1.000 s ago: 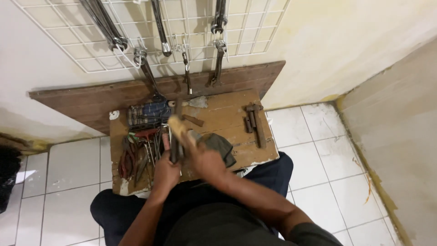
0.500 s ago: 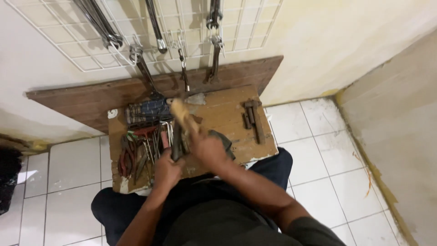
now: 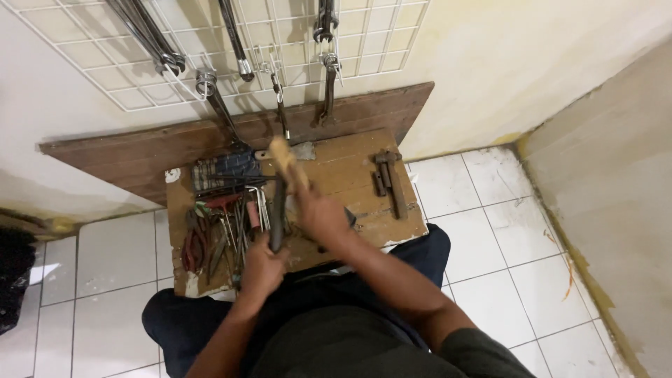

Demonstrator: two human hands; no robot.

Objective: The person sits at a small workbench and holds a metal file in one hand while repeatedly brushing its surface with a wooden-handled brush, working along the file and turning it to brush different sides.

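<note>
**Two hands on tools above a wooden board**

The right hand (image 3: 323, 213) is clenched around a pale wooden handle (image 3: 287, 159) that angles up and away over the board. The left hand (image 3: 262, 267) grips the lower end of a dark, slender tool (image 3: 278, 213) held just beside it (its type is too dark to tell). Both hover over a worn wooden board (image 3: 350, 175) resting across the person's lap. Pliers (image 3: 196, 241) lie on its left part, a dark metal tool (image 3: 390, 183) on its right. Behind it, a long plank (image 3: 126, 150) leans against the wall; wrenches (image 3: 224, 108) hang from a white wire grid (image 3: 105, 70). White floor tiles (image 3: 490, 203) surround the seat.
</note>
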